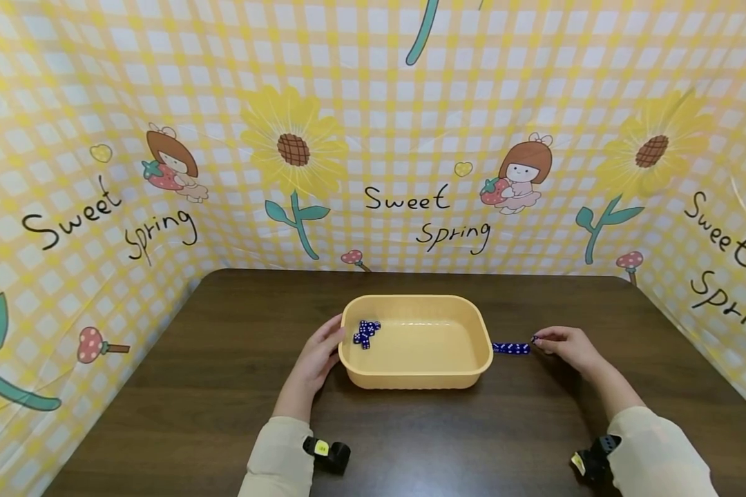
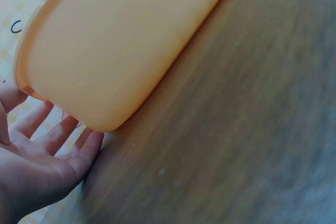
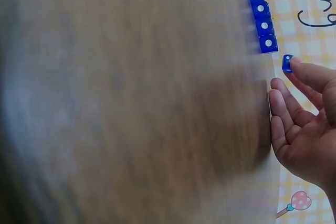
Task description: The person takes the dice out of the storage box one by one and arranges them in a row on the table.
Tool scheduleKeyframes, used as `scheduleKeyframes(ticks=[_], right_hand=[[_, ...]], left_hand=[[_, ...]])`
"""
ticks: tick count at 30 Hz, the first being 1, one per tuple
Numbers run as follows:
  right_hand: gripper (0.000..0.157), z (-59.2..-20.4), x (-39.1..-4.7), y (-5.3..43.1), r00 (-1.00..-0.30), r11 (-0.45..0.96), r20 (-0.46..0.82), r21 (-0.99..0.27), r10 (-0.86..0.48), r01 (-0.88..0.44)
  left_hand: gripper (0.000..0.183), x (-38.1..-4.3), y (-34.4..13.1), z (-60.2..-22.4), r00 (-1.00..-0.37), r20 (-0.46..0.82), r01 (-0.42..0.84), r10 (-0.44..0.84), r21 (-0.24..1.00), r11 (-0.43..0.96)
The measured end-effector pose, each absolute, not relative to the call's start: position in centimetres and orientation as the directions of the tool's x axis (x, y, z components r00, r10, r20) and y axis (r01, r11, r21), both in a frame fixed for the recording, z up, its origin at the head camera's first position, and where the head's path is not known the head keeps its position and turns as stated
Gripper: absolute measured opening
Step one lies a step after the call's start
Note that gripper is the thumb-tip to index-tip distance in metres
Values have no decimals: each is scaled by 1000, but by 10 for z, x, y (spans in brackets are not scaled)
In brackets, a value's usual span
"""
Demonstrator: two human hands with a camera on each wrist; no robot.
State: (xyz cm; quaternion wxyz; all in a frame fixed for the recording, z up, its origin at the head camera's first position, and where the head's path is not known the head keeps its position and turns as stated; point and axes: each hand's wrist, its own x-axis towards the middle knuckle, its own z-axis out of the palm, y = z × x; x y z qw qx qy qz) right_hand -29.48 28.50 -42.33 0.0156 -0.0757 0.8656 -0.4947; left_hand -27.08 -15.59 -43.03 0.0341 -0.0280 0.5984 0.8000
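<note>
A pale yellow plastic basin (image 1: pixel 416 379) stands on the table, with several blue dice (image 1: pixel 365 334) clustered at the left of its floor. My left hand (image 1: pixel 318 351) holds the basin's left end, its thumb by the rim and the other fingers against the outer wall. Past the right end of the basin, several more blue dice (image 1: pixel 511 348) form a straight row, white pips showing. Just beyond the row's right end, my right hand (image 1: pixel 568 346) pinches one blue die (image 3: pixel 287 63) between thumb and forefinger. In the right wrist view that die is apart from the row.
The dark wood table (image 1: pixel 224 414) has a back edge along a yellow checked cloth (image 1: pixel 410 103), which also hangs at both sides. Black wrist devices (image 1: pixel 327 455) are strapped near both cuffs.
</note>
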Motion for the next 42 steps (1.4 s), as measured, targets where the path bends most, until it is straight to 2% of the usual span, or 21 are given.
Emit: scheduleKeyframes(ticks=[12,29,42], right_hand=[[27,-426,-295,285,-985,597,22,-793,-169,-120],[21,-427,-296,283,-977,597,39,-786,-210,-160],[27,-426,-295,281,-982,605,22,-785,-188,-134]], left_hand=[[43,-271,-156,-431,-996,-90,-93,25,956,-276],[43,-270,-155,-430,-995,-93,-95,21,959,-265],[43,-271,-155,-430,-995,-98,-99,17,958,-271]])
